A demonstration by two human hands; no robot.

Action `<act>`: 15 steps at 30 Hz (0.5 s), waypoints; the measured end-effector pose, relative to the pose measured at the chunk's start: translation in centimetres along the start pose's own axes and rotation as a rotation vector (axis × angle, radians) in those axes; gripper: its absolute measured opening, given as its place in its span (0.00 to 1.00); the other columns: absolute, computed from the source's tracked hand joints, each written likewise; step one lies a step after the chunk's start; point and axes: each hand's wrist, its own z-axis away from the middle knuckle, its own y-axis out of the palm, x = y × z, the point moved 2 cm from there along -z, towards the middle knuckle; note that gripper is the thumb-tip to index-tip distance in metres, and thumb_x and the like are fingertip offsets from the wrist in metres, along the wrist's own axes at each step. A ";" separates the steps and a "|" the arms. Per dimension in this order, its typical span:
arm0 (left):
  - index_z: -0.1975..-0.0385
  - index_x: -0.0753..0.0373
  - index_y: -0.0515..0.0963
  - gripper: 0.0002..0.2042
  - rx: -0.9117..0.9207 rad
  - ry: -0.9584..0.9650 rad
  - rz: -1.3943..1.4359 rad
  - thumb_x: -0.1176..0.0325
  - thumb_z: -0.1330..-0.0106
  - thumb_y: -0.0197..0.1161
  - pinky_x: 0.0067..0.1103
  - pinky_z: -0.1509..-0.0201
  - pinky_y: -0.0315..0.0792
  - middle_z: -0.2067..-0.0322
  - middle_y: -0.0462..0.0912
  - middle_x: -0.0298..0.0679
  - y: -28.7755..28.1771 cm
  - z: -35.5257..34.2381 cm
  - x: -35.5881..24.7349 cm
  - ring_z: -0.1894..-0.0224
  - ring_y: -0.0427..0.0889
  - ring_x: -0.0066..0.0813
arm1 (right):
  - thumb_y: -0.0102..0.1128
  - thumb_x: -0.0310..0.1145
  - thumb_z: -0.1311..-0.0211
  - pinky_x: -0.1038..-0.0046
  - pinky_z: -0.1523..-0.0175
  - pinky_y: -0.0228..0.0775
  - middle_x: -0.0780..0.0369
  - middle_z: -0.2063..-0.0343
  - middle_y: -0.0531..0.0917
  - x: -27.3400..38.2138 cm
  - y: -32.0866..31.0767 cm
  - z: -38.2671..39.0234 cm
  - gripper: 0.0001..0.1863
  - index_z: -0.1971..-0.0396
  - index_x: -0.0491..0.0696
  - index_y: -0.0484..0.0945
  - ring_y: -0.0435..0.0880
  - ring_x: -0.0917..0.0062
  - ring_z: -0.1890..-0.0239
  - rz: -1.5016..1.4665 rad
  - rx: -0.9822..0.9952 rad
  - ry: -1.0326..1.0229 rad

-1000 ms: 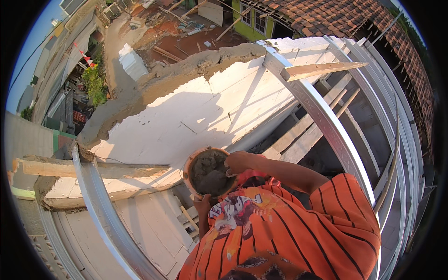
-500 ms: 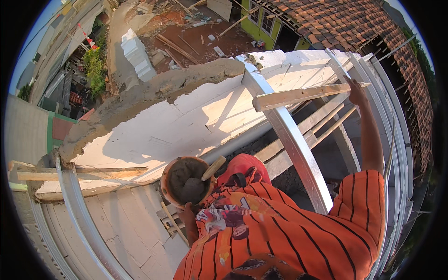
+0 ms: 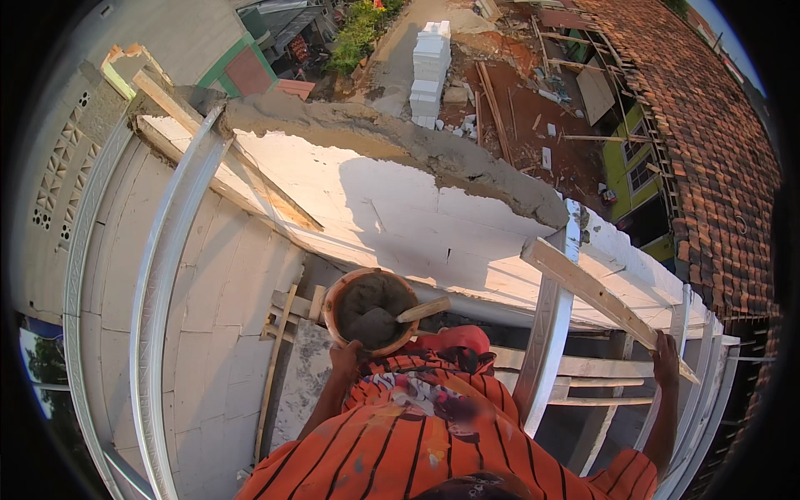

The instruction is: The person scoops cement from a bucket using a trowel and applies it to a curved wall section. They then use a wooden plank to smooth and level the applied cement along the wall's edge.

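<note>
My left hand (image 3: 346, 355) is closed on the rim of a round orange bucket (image 3: 337, 304) held against my front. Inside the bucket is wet grey mortar (image 3: 375, 296), with a trowel (image 3: 425, 310) resting in it, its wooden handle sticking out over the rim. At lower right, my right hand (image 3: 666, 357) grips a rough wooden board (image 3: 596, 292), which lies slanting across a shiny metal truss (image 3: 550, 333). Beyond the bucket runs a white block wall (image 3: 400, 212), its top coated in rough grey mortar (image 3: 467, 171).
Metal channels (image 3: 162, 275) curve along the left, beside a block wall (image 3: 208, 350). Concrete and timber members (image 3: 612, 367) cross a dark drop at lower right. Beyond the wall are stacked white blocks (image 3: 427, 71), dirt with loose timber, and a tiled roof (image 3: 700, 142).
My right hand has let go of the trowel, reached right and taken hold of the wooden board. The view has swung round, so the wall and yard sit differently in it.
</note>
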 end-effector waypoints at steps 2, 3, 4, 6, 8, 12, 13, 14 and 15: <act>0.65 0.70 0.71 0.10 -0.089 -0.043 -0.024 0.76 0.46 0.61 0.28 0.76 0.75 0.72 0.76 0.40 0.3 0.6 0.0 0.76 0.78 0.30 | 0.56 0.23 0.46 0.57 0.45 0.62 0.50 0.53 0.69 3.2 -1.7 -2.4 0.34 0.37 0.46 0.58 0.69 0.53 0.49 -0.029 -0.099 -0.081; 0.65 0.70 0.70 0.10 -0.038 -0.013 -0.028 0.76 0.45 0.61 0.29 0.76 0.76 0.72 0.76 0.40 -0.1 0.1 0.6 0.76 0.79 0.31 | 0.55 0.23 0.46 0.57 0.46 0.62 0.50 0.54 0.69 5.1 -2.5 -3.6 0.33 0.37 0.46 0.58 0.69 0.53 0.51 -0.044 -0.138 -0.126; 0.65 0.69 0.70 0.10 0.010 0.018 -0.030 0.76 0.45 0.61 0.29 0.76 0.77 0.71 0.76 0.41 -0.6 -1.1 1.7 0.75 0.80 0.32 | 0.52 0.23 0.42 0.58 0.48 0.63 0.50 0.55 0.69 7.1 -3.4 -4.5 0.32 0.36 0.46 0.58 0.70 0.53 0.52 -0.030 -0.211 -0.184; 0.67 0.69 0.70 0.09 0.042 0.033 -0.012 0.75 0.45 0.61 0.29 0.75 0.78 0.72 0.76 0.41 -0.7 -0.8 2.1 0.75 0.80 0.32 | 0.54 0.23 0.43 0.57 0.50 0.65 0.49 0.56 0.69 9.9 -4.9 -6.0 0.32 0.36 0.46 0.58 0.70 0.53 0.54 0.028 -0.280 -0.231; 0.68 0.68 0.70 0.08 0.025 0.006 0.018 0.74 0.44 0.61 0.30 0.73 0.80 0.73 0.76 0.40 1.6 1.0 -0.4 0.75 0.80 0.32 | 0.55 0.24 0.43 0.58 0.53 0.67 0.48 0.57 0.69 13.3 -7.3 -7.0 0.33 0.36 0.45 0.58 0.72 0.53 0.56 0.063 -0.315 -0.273; 0.68 0.70 0.70 0.09 0.007 0.017 0.084 0.73 0.44 0.61 0.28 0.75 0.80 0.75 0.76 0.42 0.6 -0.1 1.3 0.77 0.80 0.32 | 0.56 0.24 0.45 0.58 0.52 0.68 0.49 0.58 0.70 22.4 -11.2 -10.8 0.33 0.37 0.44 0.58 0.72 0.54 0.55 0.059 -0.331 -0.361; 0.68 0.70 0.70 0.10 -0.031 0.005 0.089 0.73 0.44 0.62 0.28 0.77 0.79 0.75 0.76 0.43 0.7 0.5 1.1 0.77 0.80 0.32 | 0.56 0.25 0.43 0.58 0.49 0.67 0.48 0.54 0.69 24.2 -11.7 -11.9 0.33 0.36 0.46 0.58 0.71 0.53 0.52 0.091 -0.311 -0.384; 0.68 0.71 0.69 0.10 -0.064 -0.005 0.096 0.73 0.44 0.62 0.28 0.78 0.78 0.75 0.76 0.43 0.8 0.7 1.0 0.78 0.80 0.32 | 0.56 0.27 0.41 0.58 0.47 0.67 0.47 0.50 0.68 25.6 -12.2 -12.8 0.33 0.36 0.47 0.57 0.70 0.51 0.49 0.126 -0.296 -0.404; 0.68 0.71 0.69 0.11 -0.070 0.008 0.073 0.72 0.45 0.62 0.27 0.79 0.77 0.75 0.76 0.43 0.7 0.7 1.1 0.78 0.80 0.32 | 0.55 0.29 0.40 0.58 0.45 0.66 0.46 0.46 0.67 27.0 -12.8 -13.7 0.33 0.35 0.48 0.56 0.69 0.50 0.46 0.160 -0.281 -0.422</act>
